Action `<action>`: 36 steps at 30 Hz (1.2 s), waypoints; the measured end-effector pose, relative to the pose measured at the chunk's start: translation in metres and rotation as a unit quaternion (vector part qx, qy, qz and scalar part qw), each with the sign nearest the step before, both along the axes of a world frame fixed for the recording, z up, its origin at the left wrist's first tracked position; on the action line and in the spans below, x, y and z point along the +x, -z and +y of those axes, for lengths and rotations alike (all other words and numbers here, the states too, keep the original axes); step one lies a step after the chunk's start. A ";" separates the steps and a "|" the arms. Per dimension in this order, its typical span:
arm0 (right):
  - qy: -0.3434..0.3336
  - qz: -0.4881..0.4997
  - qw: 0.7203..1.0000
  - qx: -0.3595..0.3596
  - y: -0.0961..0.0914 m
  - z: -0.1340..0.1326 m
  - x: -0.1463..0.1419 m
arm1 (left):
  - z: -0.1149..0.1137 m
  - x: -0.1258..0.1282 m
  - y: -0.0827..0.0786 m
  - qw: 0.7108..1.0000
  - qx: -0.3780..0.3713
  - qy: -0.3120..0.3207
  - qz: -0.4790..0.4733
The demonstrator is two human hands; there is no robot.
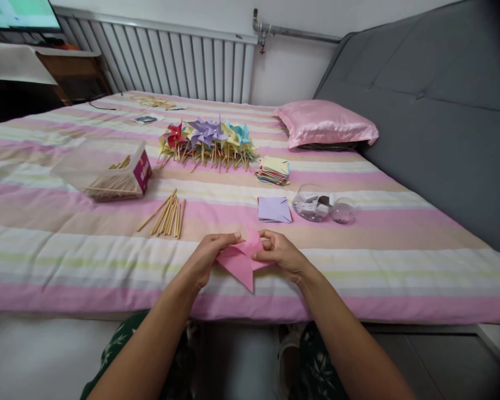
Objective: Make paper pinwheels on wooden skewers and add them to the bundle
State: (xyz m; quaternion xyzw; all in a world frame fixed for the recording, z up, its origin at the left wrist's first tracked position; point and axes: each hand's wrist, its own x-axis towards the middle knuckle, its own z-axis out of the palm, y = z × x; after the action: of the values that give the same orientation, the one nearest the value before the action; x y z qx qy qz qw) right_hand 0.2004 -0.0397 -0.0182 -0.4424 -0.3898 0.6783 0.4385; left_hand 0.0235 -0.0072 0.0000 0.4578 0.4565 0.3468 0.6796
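Observation:
A pink paper pinwheel piece [242, 266], cut and partly folded, is held between both hands near the bed's front edge. My left hand [211, 253] pinches its left side with the thumb on top. On the other side my right hand [284, 254] grips the paper, thumb and fingers closed on it. Just beyond lies a small stack of lilac and red paper squares [274, 209]. Loose wooden sticks [166, 216] lie to the left of my left hand. Right of the paper stack are a clear round container [311, 204] of small items and a smaller clear dish [344, 211].
Finished pinwheels [208, 139] are heaped mid-bed, beside a taller stack of paper squares [274, 169]. A clear plastic box [98, 164] with more sticks stands left. A pink pillow [327, 123] lies near the grey headboard [425, 94]. A radiator [170, 61] lines the wall.

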 end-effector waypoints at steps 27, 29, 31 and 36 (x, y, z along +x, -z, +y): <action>-0.148 -0.106 0.983 0.027 0.003 -0.005 0.003 | -0.005 0.000 0.005 0.941 0.111 0.253 0.197; -0.133 -0.110 0.985 0.026 0.000 -0.005 0.004 | -0.004 0.000 0.005 0.947 0.102 0.237 0.192; -0.104 -0.110 0.988 0.026 -0.003 -0.005 0.005 | -0.004 0.000 0.005 0.954 0.097 0.214 0.188; 0.053 -0.045 0.995 0.072 -0.007 0.000 0.007 | 0.000 -0.001 0.006 0.981 0.074 0.073 0.163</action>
State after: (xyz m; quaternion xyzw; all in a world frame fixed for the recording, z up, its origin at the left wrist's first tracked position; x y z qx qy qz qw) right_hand 0.2073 -0.0393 -0.0112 -0.4598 -0.4328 0.6038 0.4865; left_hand 0.0227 -0.0077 -0.0062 0.5893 0.4992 0.2502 0.5839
